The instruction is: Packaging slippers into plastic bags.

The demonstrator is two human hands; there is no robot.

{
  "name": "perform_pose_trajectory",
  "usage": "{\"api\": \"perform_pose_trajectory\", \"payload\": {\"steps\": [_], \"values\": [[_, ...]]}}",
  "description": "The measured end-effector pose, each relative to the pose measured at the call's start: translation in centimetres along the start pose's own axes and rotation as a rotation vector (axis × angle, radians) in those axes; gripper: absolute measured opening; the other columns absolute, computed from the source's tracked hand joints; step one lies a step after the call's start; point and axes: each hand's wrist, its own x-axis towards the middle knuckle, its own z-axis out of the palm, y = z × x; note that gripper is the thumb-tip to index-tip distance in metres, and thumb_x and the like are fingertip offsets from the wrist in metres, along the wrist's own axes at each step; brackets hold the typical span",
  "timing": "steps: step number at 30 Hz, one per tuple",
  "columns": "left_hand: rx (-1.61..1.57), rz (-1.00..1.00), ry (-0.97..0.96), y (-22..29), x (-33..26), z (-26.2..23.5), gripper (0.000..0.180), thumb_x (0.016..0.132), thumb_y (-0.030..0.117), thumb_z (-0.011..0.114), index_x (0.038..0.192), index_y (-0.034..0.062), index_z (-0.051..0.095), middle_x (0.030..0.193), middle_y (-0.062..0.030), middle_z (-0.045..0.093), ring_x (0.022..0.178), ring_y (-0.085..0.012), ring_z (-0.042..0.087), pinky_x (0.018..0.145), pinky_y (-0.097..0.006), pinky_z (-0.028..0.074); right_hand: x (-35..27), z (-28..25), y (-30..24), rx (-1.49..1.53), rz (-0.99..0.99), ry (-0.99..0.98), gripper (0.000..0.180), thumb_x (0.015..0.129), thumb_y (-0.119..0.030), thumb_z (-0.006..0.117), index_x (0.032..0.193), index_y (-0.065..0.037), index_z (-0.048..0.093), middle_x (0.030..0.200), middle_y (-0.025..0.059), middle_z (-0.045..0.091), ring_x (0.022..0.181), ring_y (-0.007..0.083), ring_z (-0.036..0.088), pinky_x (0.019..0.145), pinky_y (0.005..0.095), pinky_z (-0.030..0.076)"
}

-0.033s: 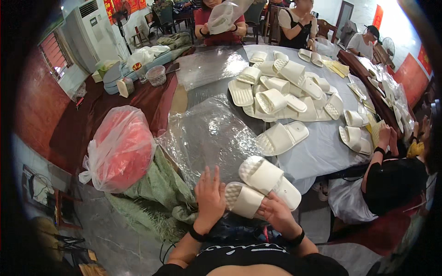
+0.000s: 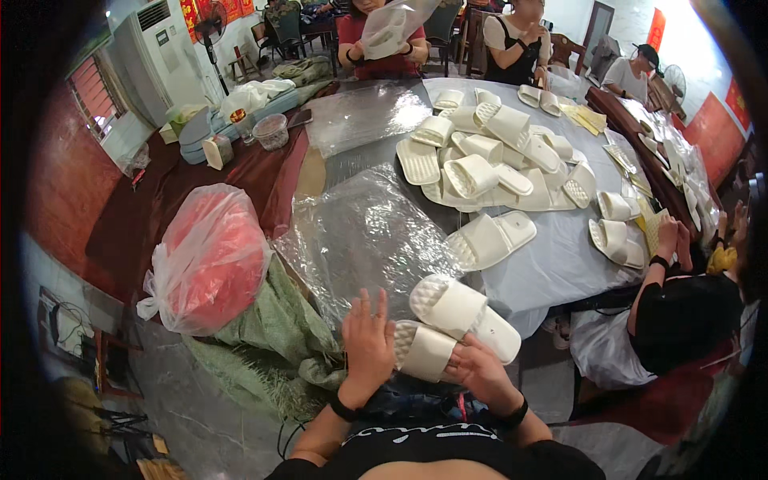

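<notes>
Two white slippers lie side by side at the near edge of the table. My right hand point(image 2: 482, 370) holds the nearer slipper point(image 2: 424, 352), its fingers at the foot opening behind the strap; part of the sole is hidden under them. The farther slipper point(image 2: 460, 308) rests against it, with its heel pointing right. My left hand point(image 2: 370, 340) is open, its fingers stretched up, at the end of the nearer slipper; it seems to touch that end. Just beyond my hands a clear plastic sheet or bag point(image 2: 360, 232) is spread flat.
A heap of white slippers point(image 2: 496, 152) covers the table's far middle, with another pair point(image 2: 490, 240) nearer. On the left stand a pink-filled plastic bag point(image 2: 212, 260) and a green woven sack point(image 2: 272, 336). A co-worker point(image 2: 680, 320) sits at right; others are across the table.
The two slippers have shifted slightly left with my right hand. My left hand has moved a little to the right, toward them.
</notes>
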Motion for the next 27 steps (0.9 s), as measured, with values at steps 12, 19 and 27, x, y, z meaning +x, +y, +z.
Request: {"api": "perform_pose_trajectory", "payload": {"steps": [12,19,27], "values": [[0.003,0.105,-0.295,2.2,-2.1,0.0,0.049,0.096,0.027,0.040,0.143,0.0156,0.034,0.149,-0.0235,0.016,0.135,-0.0496,0.013,0.104,-0.065,0.008,7.5,-0.5,2.7,0.543,-0.066,-0.530,0.035,0.091,-0.004,0.046,0.125,-0.011,0.044,0.123,0.0058,0.049,0.115,0.0204,0.047,0.093,0.0382,0.041],[-0.022,0.206,-0.262,1.6,-2.7,0.6,0.049,0.094,0.026,0.044,0.141,0.0151,0.037,0.149,-0.0237,0.017,0.134,-0.0508,0.013,0.103,-0.066,0.008,13.6,1.2,2.7,0.722,-0.193,-0.696,0.028,0.093,-0.004,0.042,0.120,-0.012,0.045,0.116,0.0061,0.050,0.114,0.0220,0.046,0.103,0.0431,0.036],[0.068,0.105,-0.263,-1.2,-4.2,1.3,0.061,0.084,0.014,0.052,0.142,0.0170,0.034,0.148,-0.0220,0.022,0.134,-0.0489,0.017,0.104,-0.065,0.011,11.7,1.4,2.3,0.061,-0.369,-0.248,0.060,0.089,-0.003,0.049,0.143,-0.015,0.027,0.139,0.0145,0.033,0.125,0.0320,0.042,0.107,0.0410,0.033]]}}
